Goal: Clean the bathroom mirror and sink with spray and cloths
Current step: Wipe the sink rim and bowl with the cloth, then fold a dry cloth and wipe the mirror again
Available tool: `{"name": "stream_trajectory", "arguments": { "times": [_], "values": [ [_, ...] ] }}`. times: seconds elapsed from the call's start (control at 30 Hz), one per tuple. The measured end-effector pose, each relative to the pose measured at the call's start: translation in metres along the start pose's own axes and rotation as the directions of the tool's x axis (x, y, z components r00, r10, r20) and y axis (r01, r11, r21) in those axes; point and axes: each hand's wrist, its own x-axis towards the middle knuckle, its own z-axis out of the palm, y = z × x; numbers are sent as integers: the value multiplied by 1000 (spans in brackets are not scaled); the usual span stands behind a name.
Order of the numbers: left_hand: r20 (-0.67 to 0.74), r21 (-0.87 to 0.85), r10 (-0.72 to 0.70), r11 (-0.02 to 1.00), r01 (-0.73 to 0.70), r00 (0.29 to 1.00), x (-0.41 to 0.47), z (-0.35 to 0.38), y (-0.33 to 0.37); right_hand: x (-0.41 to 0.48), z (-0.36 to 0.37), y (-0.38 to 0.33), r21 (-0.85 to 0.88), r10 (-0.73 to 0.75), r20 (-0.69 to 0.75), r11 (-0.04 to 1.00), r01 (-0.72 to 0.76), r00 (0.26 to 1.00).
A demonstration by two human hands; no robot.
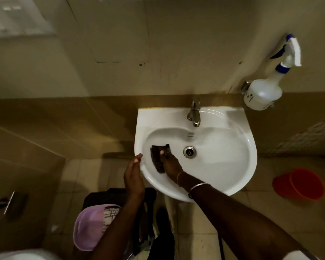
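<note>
View from above of a small bathroom, described left to right. Low on the left, a lilac cloth (89, 228) lies draped just below the person's left forearm. The left hand (133, 177) has straight fingers and rests flat against the left rim of the white sink (148, 117), steadying it. Just inside the basin, the right hand (170, 161) grips a dark cloth (157, 159) pressed to the left inner wall, beside the drain (189, 152). The tap (194, 113) stands at the back. Further right, a white spray bottle (263, 92) hangs at the wall, and a red bucket (298, 183) sits on the floor. This looks like the sink-scrubbing step. Next, the cloth likely needs sweeping round the remaining basin and rim, keeping firm pressure.
</note>
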Motion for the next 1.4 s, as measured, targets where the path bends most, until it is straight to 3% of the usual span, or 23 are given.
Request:
{"name": "stream_trajectory", "arguments": {
  "times": [0.1,0.2,0.4,0.53,0.67,0.77,0.97,1.3,1.4],
  "values": [
    [-47,87,4,996,0,999,-23,0,1,-26,3,11,106,-16,151,994,0,988],
    [-142,154,-42,986,64,989,-42,-5,-4,-54,5,18,172,-106,146,982,81,984],
    [-12,-65,-382,923,380,924,-69,-7,-14,-114,-16,5,285,-258,46,929,235,965],
    [176,-439,-536,708,553,826,-94,-6,-18,-161,-36,-4,450,-288,2,856,256,958],
    [350,-567,-548,521,637,760,-113,-9,-30,-198,-52,3,480,-300,-1,837,264,954],
    [394,-632,-500,462,622,771,-127,-13,-32,-219,-60,12,499,-301,6,827,258,953],
    [377,-697,-426,455,555,822,-145,-28,-31,-250,-61,28,619,-277,25,759,203,960],
    [302,-786,-244,483,386,921,-187,-65,27,-288,-44,4,961,-86,-82,259,102,993],
    [278,-806,-227,474,355,933,-196,-81,41,-292,-33,-6,974,-73,-112,189,124,991]
  ]
}}
